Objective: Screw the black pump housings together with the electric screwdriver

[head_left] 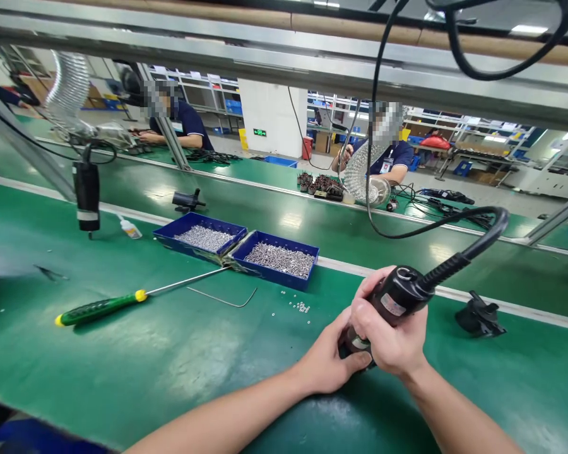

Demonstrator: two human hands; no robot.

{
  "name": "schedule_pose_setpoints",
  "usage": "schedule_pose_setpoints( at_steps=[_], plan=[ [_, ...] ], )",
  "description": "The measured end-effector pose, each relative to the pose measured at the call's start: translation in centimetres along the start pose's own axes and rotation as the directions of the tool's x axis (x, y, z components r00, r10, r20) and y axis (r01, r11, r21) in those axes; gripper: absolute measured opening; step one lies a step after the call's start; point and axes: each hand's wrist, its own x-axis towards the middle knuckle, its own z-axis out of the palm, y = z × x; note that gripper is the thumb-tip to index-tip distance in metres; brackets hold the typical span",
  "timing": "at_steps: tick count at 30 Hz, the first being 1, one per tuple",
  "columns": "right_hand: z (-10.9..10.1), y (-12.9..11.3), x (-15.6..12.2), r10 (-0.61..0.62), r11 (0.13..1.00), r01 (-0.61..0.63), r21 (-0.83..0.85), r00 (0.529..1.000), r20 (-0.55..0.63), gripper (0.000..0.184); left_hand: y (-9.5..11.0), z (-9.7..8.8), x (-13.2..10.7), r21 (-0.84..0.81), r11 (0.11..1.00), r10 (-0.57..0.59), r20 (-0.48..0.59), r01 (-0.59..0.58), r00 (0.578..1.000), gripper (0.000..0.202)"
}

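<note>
A black corded electric screwdriver (392, 304) tilts over the green bench, its cable leaving from the upper end. My right hand (400, 337) is wrapped round its body. Close against the driver's lower end, my left hand (331, 356) is closed, thumb in front, on something dark. Whether that is the driver's lower end or a separate black part is hidden by the hands. To the left of my hands lie small washers (301, 307). Beyond them stands a blue tray of screws (284, 277), beside another blue tray of small metal pieces (189, 251).
A green-handled screwdriver (99, 310) and a bent wire (222, 299) lie at left. A second electric screwdriver (86, 195) hangs near a small white bottle (130, 228). Black parts (479, 315) (188, 200) rest right and behind. Two people work across the bench, beneath a metal frame.
</note>
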Motion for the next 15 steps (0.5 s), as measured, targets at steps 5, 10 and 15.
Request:
schedule_pose_setpoints(
  at_steps=[5, 10, 15],
  plan=[
    [-0.4, 0.2, 0.0, -0.026, 0.999, 0.025, 0.030, 0.999, 0.037, 0.013, -1.3, -0.2, 0.0, 0.015, 0.999, 0.036, -0.007, -0.035, 0.999, 0.063],
    [-0.3, 0.0, 0.2, -0.007, 0.999, 0.007, 0.036, 1.000, -0.003, 0.014, -1.6, -0.4, 0.0, -0.030, 1.000, 0.008, 0.025, -0.007, 1.000, 0.055],
    [0.1, 0.0, 0.3, 0.012, 0.999, -0.011, 0.032, 0.999, -0.037, 0.014, -1.7, -0.4, 0.1, -0.037, 0.999, 0.020, 0.026, -0.019, 0.999, 0.054]
  ],
)
